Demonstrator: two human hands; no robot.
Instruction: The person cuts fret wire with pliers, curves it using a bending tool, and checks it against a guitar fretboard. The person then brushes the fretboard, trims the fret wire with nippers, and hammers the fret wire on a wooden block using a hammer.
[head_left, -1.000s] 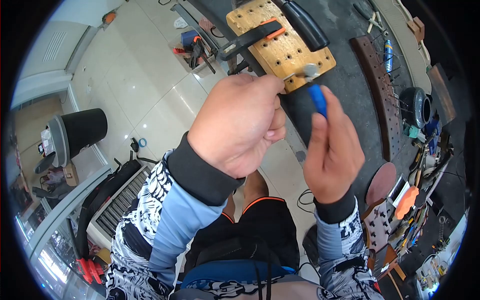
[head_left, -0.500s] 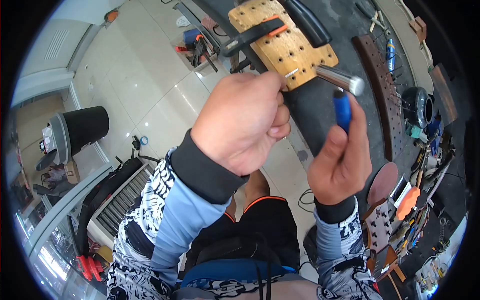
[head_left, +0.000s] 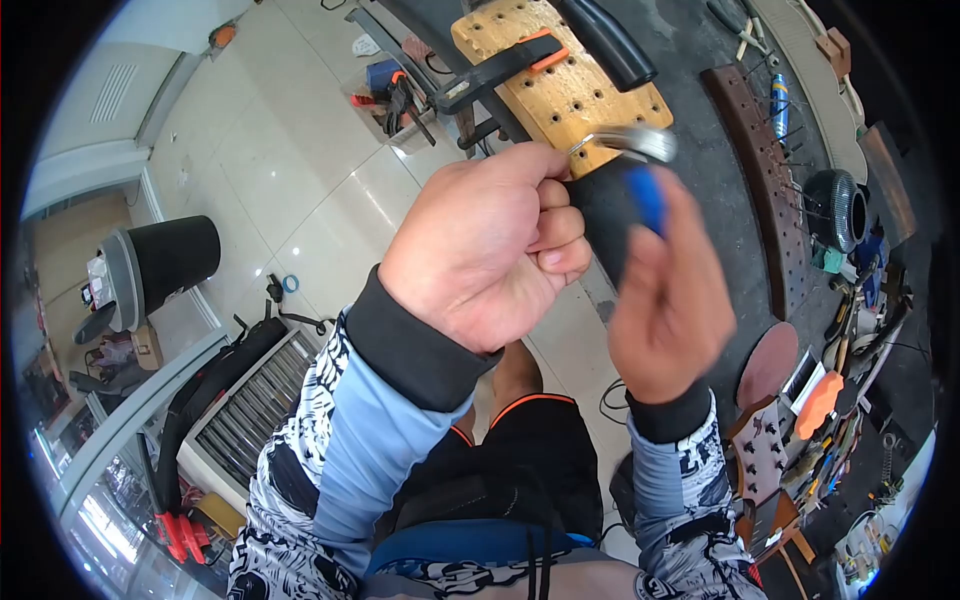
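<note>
My right hand [head_left: 672,300] is wrapped around the blue handle of a hammer [head_left: 650,145]; hand and tool are blurred by motion. The shiny metal head is over the near end of a wooden block [head_left: 565,90] drilled with many holes. At that end of the block, my left hand [head_left: 500,235] is closed, thumb against curled fingers. A thin metal strip [head_left: 580,147] lies on the wood at the left fingertips and seems pinched there; its held end is hidden. A black clamp [head_left: 500,72] with an orange pad presses on the block.
A black cylindrical tool [head_left: 610,45] lies over the block's far side. On the dark bench to the right are a brown drilled rack [head_left: 755,185], a black round container [head_left: 835,212], a guitar headstock [head_left: 758,450] and several hand tools. A black bin [head_left: 180,260] stands at left.
The hammer and my right hand have swung left, bringing the head over the block's near end. My left hand stays closed in nearly the same place.
</note>
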